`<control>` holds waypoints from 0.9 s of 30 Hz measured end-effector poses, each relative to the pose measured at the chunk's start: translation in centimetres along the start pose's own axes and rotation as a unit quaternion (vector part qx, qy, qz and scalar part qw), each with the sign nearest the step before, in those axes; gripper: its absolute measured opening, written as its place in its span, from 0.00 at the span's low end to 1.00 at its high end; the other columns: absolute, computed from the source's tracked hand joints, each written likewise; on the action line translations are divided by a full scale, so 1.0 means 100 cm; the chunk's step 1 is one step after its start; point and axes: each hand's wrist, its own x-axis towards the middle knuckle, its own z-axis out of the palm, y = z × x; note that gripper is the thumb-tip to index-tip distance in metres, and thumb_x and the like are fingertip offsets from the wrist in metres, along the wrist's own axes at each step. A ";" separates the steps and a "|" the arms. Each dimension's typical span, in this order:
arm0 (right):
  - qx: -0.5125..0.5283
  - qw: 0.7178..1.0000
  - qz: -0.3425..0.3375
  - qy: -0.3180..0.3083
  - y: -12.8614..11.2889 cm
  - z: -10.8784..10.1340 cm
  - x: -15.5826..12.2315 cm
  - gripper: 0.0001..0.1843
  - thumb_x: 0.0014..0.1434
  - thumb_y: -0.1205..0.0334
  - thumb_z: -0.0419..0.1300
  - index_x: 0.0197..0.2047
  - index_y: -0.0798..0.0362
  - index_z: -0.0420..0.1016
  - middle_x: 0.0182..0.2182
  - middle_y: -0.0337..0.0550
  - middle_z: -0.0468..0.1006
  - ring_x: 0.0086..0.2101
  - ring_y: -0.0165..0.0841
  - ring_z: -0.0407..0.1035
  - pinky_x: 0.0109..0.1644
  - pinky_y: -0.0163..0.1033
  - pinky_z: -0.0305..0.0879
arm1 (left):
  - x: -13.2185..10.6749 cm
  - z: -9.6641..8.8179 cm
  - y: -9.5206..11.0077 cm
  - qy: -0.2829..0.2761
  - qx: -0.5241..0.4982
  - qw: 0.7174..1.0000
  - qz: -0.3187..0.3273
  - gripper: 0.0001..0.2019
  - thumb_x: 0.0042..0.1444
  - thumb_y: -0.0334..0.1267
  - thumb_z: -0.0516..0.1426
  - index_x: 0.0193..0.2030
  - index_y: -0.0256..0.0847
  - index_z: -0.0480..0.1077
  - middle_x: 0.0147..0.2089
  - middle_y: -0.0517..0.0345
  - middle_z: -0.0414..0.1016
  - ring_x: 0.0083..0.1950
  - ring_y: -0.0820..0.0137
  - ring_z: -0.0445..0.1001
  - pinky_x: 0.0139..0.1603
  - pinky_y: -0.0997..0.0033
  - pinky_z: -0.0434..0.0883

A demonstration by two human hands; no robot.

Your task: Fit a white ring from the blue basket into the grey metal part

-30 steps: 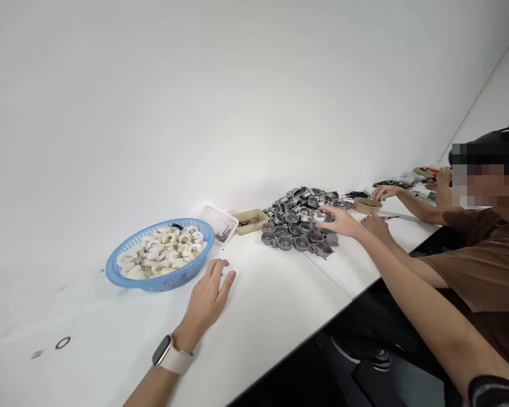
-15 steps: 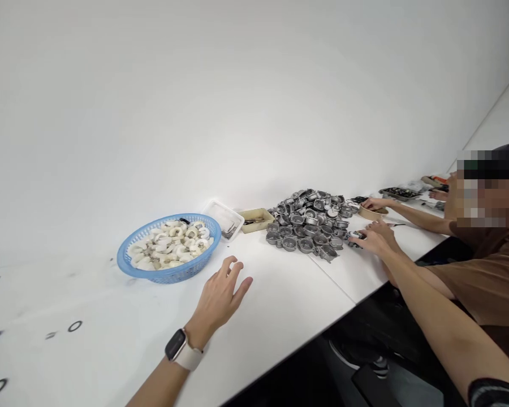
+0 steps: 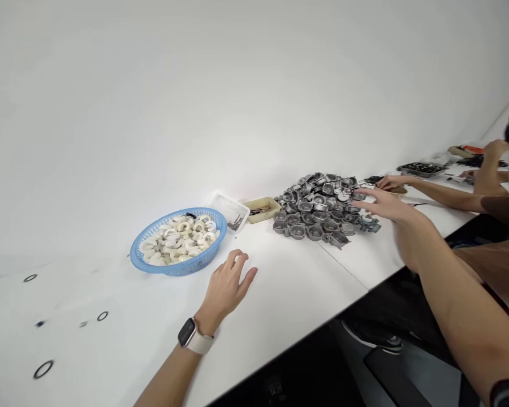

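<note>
My left hand (image 3: 229, 282), with a white watch on its wrist, rests on the white table (image 3: 288, 299), fingers spread and holding nothing, just right of a blue basket (image 3: 141, 257) full of white rings. My right hand (image 3: 382, 204) reaches out from the lower right, fingers stretched flat over the right edge of a pile of grey metal parts (image 3: 318, 209). Nothing shows in its grasp. A single grey part (image 3: 370, 224) lies just below it.
A clear tray (image 3: 229, 204) and a beige tray (image 3: 262, 208) stand behind the basket and pile. A co-worker in a brown shirt sits at the right, one hand (image 3: 391, 182) by a bowl. Black rings (image 3: 43, 368) lie at the left. The table edge runs diagonally.
My right hand moved up from the pile's lower right corner and opened flat over the pile's edge. My left hand stayed beside the basket. The view shifted, so everything sits further right.
</note>
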 end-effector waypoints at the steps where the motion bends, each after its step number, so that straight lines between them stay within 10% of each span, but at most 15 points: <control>1: 0.023 0.999 -0.026 -0.033 -0.018 0.006 -0.001 0.28 0.63 0.45 0.62 0.61 0.54 0.73 0.52 0.59 0.76 0.37 0.40 0.76 0.37 0.40 0.69 | 0.000 0.000 -0.001 0.000 0.001 1.000 0.001 0.15 0.72 0.50 0.43 0.54 0.45 0.61 0.56 0.50 0.68 0.40 0.65 0.76 0.39 0.65 0.72; 8: 0.174 0.901 -0.276 -0.287 -0.150 0.125 -0.030 0.21 0.63 0.46 0.60 0.55 0.45 0.77 0.46 0.43 0.80 0.34 0.37 0.74 0.38 0.40 0.71 | -0.002 0.003 -0.005 0.000 0.010 1.000 0.004 0.15 0.72 0.49 0.45 0.55 0.44 0.64 0.54 0.51 0.71 0.44 0.62 0.77 0.42 0.64 0.71; 14: 0.226 0.875 -0.318 -0.288 -0.192 0.216 -0.058 0.17 0.66 0.48 0.56 0.48 0.48 0.80 0.39 0.43 0.81 0.30 0.36 0.71 0.36 0.42 0.69 | -0.004 0.005 -0.010 0.001 0.021 1.000 -0.014 0.11 0.70 0.42 0.48 0.52 0.44 0.68 0.47 0.53 0.75 0.40 0.63 0.77 0.38 0.65 0.70; 27: 0.271 0.861 -0.351 -0.248 -0.182 0.242 -0.073 0.15 0.69 0.50 0.55 0.41 0.50 0.78 0.32 0.41 0.79 0.24 0.31 0.64 0.30 0.37 0.64 | 0.001 -0.003 -0.011 0.018 0.083 0.996 0.013 0.09 0.68 0.38 0.49 0.47 0.42 0.69 0.33 0.58 0.74 0.31 0.68 0.75 0.31 0.68 0.67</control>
